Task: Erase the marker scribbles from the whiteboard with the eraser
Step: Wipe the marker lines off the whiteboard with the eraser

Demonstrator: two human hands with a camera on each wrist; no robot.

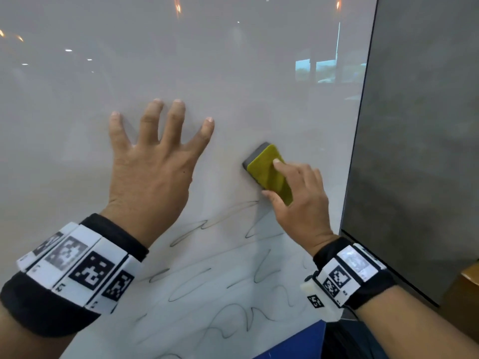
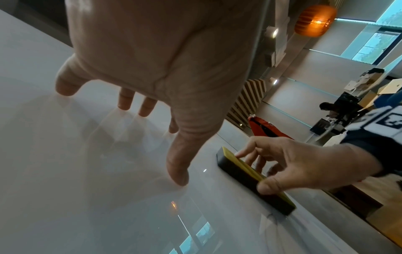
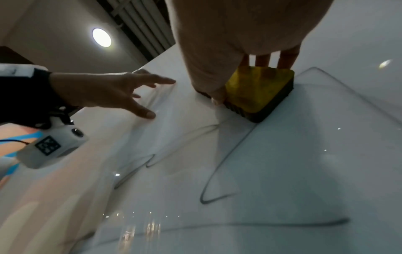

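A glossy whiteboard fills the head view. Thin black marker scribbles cover its lower part; the upper part looks wiped. My right hand grips a yellow-backed eraser with a dark felt base, pressed flat on the board just above the top scribble. Thumb on one side, fingers over the yellow back, as seen on the eraser in the right wrist view and on the eraser in the left wrist view. My left hand rests on the board with fingers spread, left of the eraser.
The board's right edge meets a dark grey panel. A blue surface lies below the board's bottom corner. A wooden edge shows at far right. Scribbles run under my right wrist.
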